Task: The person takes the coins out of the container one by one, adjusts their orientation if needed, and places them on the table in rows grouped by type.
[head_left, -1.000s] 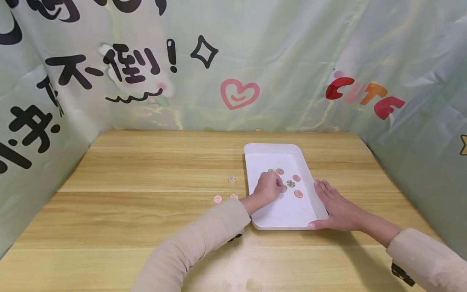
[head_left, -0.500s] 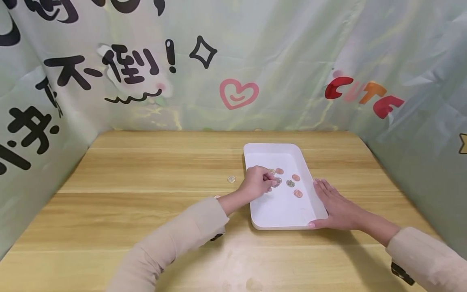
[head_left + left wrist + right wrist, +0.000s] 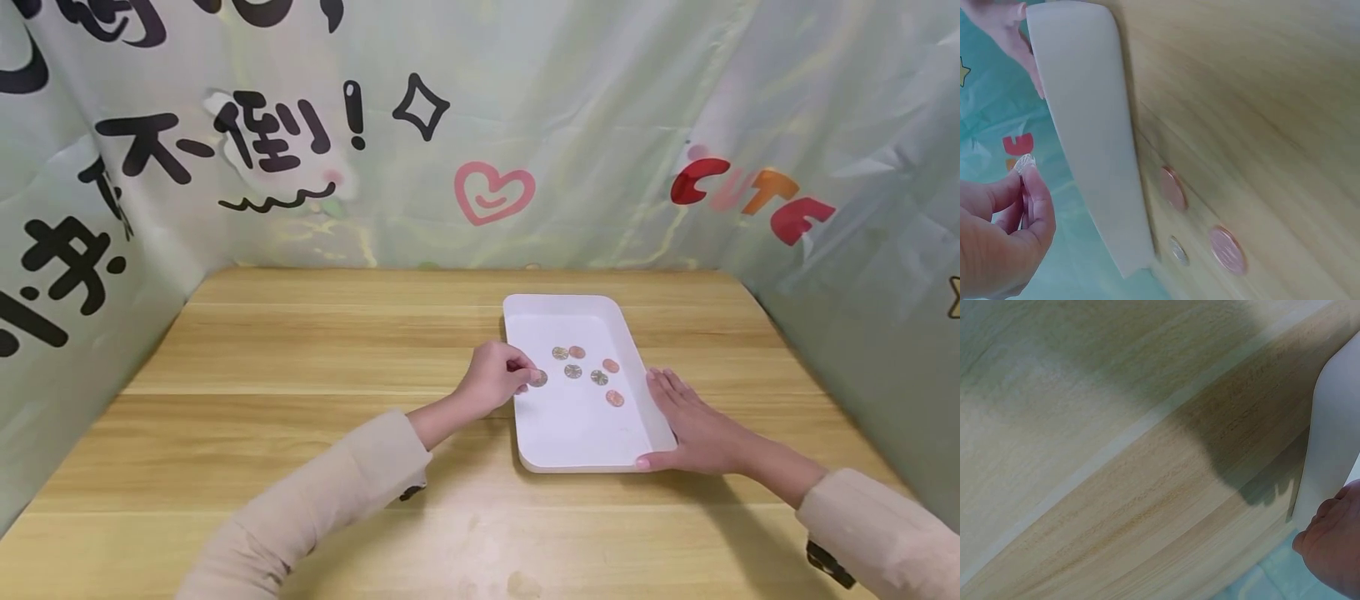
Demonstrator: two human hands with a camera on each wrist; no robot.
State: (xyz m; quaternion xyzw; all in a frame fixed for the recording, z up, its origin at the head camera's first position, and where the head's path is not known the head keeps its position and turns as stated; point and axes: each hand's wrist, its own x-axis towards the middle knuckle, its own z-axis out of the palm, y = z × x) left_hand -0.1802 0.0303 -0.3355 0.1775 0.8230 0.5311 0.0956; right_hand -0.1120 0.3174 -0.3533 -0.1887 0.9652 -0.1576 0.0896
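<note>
With your right hand [image 3: 697,432] spread against the tray [image 3: 573,442] at four o'clock, your left hand [image 3: 489,377] pinches a coin [image 3: 542,379] at nine, which a slack grip could drop.

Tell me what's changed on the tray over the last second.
The left hand has moved left, from over the middle of the tray to its left rim, pinching a coin; exactly when it took hold is unclear. A silvery coin that the hand covered at first now shows in the tray. The right hand stays against the tray, which hasn't visibly moved.
</note>
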